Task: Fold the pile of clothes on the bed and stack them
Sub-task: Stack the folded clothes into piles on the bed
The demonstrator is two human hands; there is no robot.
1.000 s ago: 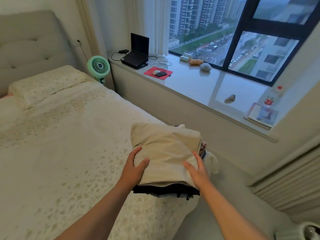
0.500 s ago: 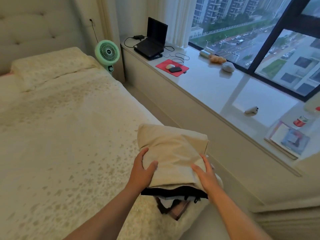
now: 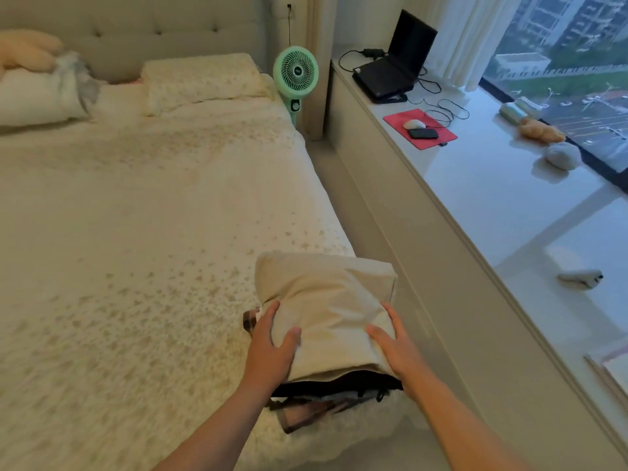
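Note:
A stack of folded clothes sits at the bed's (image 3: 136, 232) near right corner. On top lies a folded beige garment (image 3: 326, 300); under it show a black garment (image 3: 339, 385) and a plaid one (image 3: 306, 414). My left hand (image 3: 270, 341) grips the beige garment's left side, thumb on top and fingers along the edge. My right hand (image 3: 390, 345) rests flat on its right side with fingers straight. The lower layers are mostly hidden.
A pillow (image 3: 200, 79) and bundled bedding with a plush toy (image 3: 34, 86) lie at the headboard. A green fan (image 3: 295, 76) stands beside the bed. The window sill (image 3: 492, 205) holds a laptop (image 3: 397, 62), a red mouse pad (image 3: 419, 127) and small items.
The view has swung left, showing more of the bed. Both hands stay on the top garment, and the stack's lower layers now stick out more at the near edge.

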